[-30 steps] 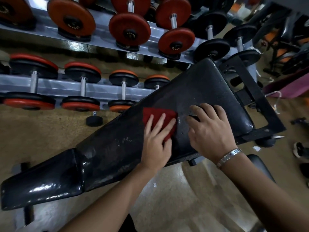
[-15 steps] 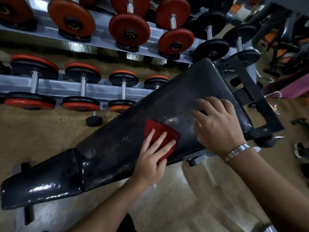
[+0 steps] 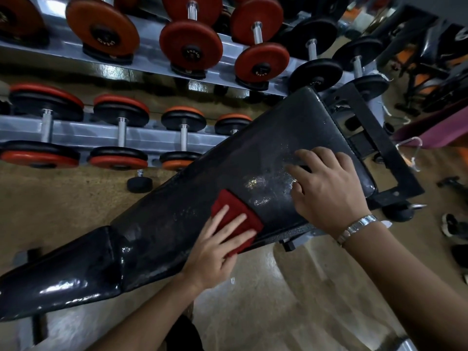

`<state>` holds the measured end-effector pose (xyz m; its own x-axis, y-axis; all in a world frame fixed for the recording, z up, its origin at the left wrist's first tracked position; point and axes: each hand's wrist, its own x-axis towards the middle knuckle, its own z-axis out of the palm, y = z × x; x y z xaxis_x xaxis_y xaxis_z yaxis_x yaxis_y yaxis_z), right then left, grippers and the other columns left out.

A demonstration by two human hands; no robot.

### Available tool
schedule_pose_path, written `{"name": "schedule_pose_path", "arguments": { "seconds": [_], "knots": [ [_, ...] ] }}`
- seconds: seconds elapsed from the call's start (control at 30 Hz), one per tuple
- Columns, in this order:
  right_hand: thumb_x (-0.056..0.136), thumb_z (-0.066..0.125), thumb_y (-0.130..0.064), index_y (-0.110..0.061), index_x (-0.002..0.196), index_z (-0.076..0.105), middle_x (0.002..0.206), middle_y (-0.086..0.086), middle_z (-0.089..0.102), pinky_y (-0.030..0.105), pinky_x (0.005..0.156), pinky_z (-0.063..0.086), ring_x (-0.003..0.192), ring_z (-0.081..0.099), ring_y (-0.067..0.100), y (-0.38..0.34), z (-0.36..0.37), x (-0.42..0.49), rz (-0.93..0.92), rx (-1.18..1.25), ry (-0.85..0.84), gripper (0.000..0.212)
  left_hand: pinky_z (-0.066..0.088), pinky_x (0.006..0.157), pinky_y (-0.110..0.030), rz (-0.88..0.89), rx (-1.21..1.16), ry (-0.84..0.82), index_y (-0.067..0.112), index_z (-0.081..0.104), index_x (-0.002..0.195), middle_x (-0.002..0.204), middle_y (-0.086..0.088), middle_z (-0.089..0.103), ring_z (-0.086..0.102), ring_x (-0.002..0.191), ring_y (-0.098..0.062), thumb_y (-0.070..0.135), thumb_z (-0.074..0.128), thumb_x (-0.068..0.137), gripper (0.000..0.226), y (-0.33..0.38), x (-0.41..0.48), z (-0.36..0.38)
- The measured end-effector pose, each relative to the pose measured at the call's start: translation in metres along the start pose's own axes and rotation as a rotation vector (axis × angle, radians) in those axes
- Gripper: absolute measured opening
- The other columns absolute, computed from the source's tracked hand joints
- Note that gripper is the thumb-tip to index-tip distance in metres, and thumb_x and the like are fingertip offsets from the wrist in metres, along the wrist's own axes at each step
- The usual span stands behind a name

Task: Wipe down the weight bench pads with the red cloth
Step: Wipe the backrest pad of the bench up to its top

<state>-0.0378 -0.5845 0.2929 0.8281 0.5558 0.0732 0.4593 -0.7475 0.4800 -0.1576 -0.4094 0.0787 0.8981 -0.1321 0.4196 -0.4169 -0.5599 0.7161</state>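
Pressing flat on red cloth (image 3: 235, 203) at near edge of back pad (image 3: 266, 148): left hand (image 3: 215, 252), fingers straight, spread. Resting just beside: right hand (image 3: 326, 191), fingers loosely splayed, holding nothing. Bare pad leftward to seat pad (image 3: 58, 279); dumbbell rack (image 3: 152, 138) beyond far edge.

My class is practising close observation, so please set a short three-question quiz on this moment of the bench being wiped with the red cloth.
1. True or false: the left hand presses the red cloth with straight fingers.
2. Where does the right hand rest? A) on the back pad B) on the cloth C) on the floor
3. What fills the rack behind the pad?

Key: 1 true; 2 A; 3 dumbbells.
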Motion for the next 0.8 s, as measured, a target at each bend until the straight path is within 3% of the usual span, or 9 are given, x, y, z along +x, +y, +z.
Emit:
{"name": "schedule_pose_path", "arguments": {
  "seconds": [0.2, 0.3, 0.47, 0.57, 0.67, 0.8],
  "knots": [
    [0.083, 0.056, -0.025, -0.019, 0.102, 0.071, 0.126, 0.004, 0.062, 0.047, 0.087, 0.040, 0.113, 0.056, 0.032, -0.002, -0.001, 0.003, 0.010, -0.012, -0.009, 0.025, 0.032, 0.117, -0.063, -0.180, -0.082, 0.147, 0.028, 0.062, 0.141, 0.159, 0.001, 0.045, 0.023, 0.155, -0.037, 0.012, 0.052, 0.087, 0.057, 0.031, 0.042, 0.008],
    [0.083, 0.056, -0.026, -0.020, 0.102, 0.071, 0.126, 0.004, 0.063, 0.047, 0.088, 0.040, 0.112, 0.056, 0.032, -0.001, -0.001, 0.002, 0.009, -0.008, -0.007, 0.026, 0.029, 0.115, -0.068, -0.107, -0.075, 0.121, 0.031, 0.058, 0.144, 0.161, 0.001, 0.043, 0.022, 0.155, -0.038, 0.018, 0.052, 0.091, 0.055, 0.053, 0.046, 0.017],
    [0.084, 0.057, -0.025, -0.019, 0.106, 0.072, 0.130, 0.005, 0.062, 0.048, 0.092, 0.040, 0.118, 0.055, 0.032, 0.001, 0.003, -0.004, 0.007, 0.039, 0.025, 0.027, 0.032, 0.114, -0.066, 0.092, 0.077, -0.009, 0.032, 0.063, 0.140, 0.159, 0.003, 0.046, 0.025, 0.155, -0.036, 0.017, 0.059, 0.091, 0.051, 0.010, -0.001, 0.009],
    [0.084, 0.058, -0.024, -0.019, 0.107, 0.072, 0.130, 0.005, 0.063, 0.048, 0.093, 0.041, 0.121, 0.055, 0.032, 0.001, 0.003, -0.004, 0.007, 0.061, 0.033, 0.027, 0.033, 0.114, -0.064, 0.019, 0.069, 0.044, 0.032, 0.064, 0.138, 0.158, 0.003, 0.047, 0.026, 0.154, -0.035, 0.015, 0.055, 0.087, 0.055, 0.004, 0.008, 0.005],
    [0.084, 0.054, -0.025, -0.018, 0.105, 0.073, 0.130, 0.005, 0.063, 0.048, 0.093, 0.041, 0.121, 0.055, 0.032, -0.002, 0.002, -0.002, 0.011, 0.055, 0.039, 0.028, 0.030, 0.116, -0.063, -0.078, 0.017, 0.112, 0.035, 0.060, 0.142, 0.160, 0.004, 0.044, 0.024, 0.155, -0.034, 0.016, 0.053, 0.085, 0.060, 0.041, 0.046, 0.012],
    [0.085, 0.046, -0.022, -0.017, 0.103, 0.075, 0.126, 0.007, 0.066, 0.048, 0.096, 0.042, 0.121, 0.057, 0.033, -0.001, 0.005, -0.005, 0.031, 0.172, 0.113, 0.034, 0.025, 0.119, -0.064, 0.016, 0.003, 0.075, 0.034, 0.059, 0.142, 0.161, 0.003, 0.043, 0.023, 0.155, -0.036, 0.021, 0.051, 0.093, 0.053, 0.065, 0.051, 0.022]
  ]
}}
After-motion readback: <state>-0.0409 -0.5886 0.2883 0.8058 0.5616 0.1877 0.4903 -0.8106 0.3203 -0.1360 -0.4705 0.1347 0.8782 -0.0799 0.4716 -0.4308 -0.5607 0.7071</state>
